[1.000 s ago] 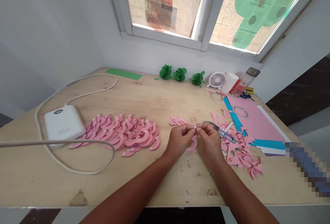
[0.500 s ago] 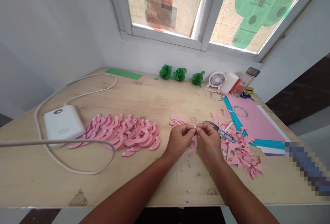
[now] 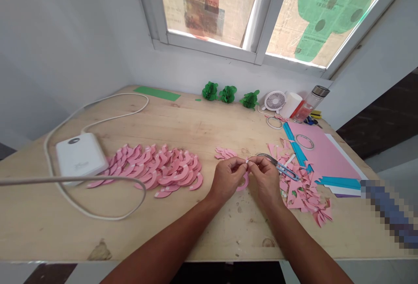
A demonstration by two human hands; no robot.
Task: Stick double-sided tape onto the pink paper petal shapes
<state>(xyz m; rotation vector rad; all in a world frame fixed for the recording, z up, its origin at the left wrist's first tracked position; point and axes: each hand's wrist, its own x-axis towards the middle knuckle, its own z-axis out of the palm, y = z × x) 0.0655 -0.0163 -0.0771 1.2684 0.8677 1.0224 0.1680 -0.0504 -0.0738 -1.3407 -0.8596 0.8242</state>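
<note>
Both my hands meet over the wooden table (image 3: 196, 127), pinched on one curved pink paper piece (image 3: 244, 183) with a small white tab at its top end. My left hand (image 3: 226, 177) grips it from the left and my right hand (image 3: 266, 177) pinches the tab from the right. A spread of several similar pink curved pieces (image 3: 156, 170) lies to the left. A few more pink pieces (image 3: 224, 153) sit just behind my hands. Scissors (image 3: 279, 166) lie right of my right hand.
A white power bank (image 3: 80, 158) with a looping cable (image 3: 98, 123) lies at the left. Pink scraps (image 3: 305, 194), a pink sheet (image 3: 321, 153), blue strips (image 3: 295, 147) and tape rings (image 3: 304, 141) fill the right. Green paper balls (image 3: 227, 94), a small fan (image 3: 274, 100) and a bottle (image 3: 310, 103) stand at the back.
The pink piece has shifted slightly between my fingers; my hands stay in the same place.
</note>
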